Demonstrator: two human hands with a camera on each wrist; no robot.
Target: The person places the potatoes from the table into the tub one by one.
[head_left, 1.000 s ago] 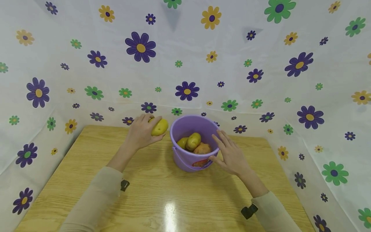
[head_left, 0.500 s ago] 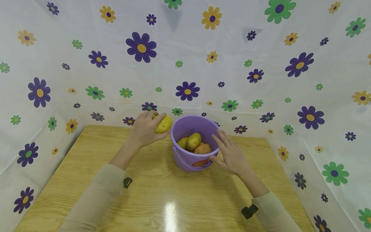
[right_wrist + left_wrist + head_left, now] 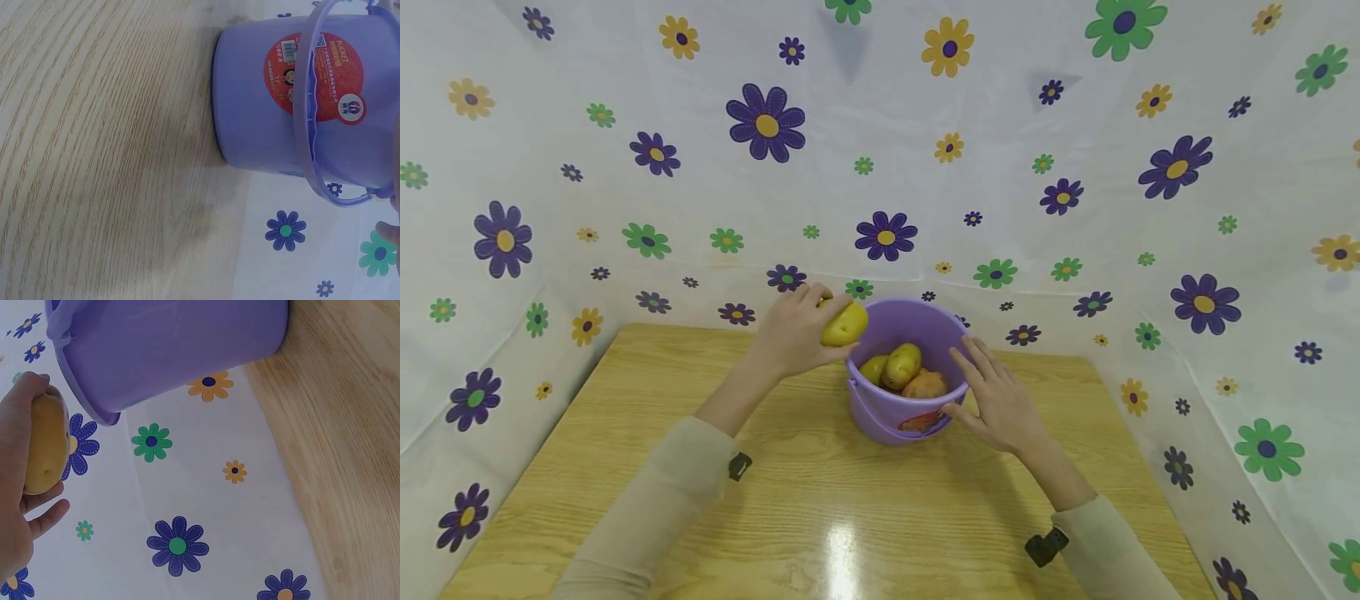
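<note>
**Potato held at the bucket's rim**

The left hand (image 3: 790, 337) grips a yellow potato (image 3: 844, 323) over the left rim of the purple bucket (image 3: 901, 417), near the table's (image 3: 820, 517) far edge. The right hand (image 3: 1000, 400), fingers straight, steadies the bucket's side. Judged next: carry inward above the 3 potatoes (image 3: 901, 367) inside, then let go.

Light wood-grain surface (image 3: 865, 517), glossy w/ a bright glare spot near the front edge. White flower-print sheet (image 3: 1037, 208) hangs behind & along both sides, meeting the surface edges; purple, green & yellow flowers, faint fold creases across it.
</note>
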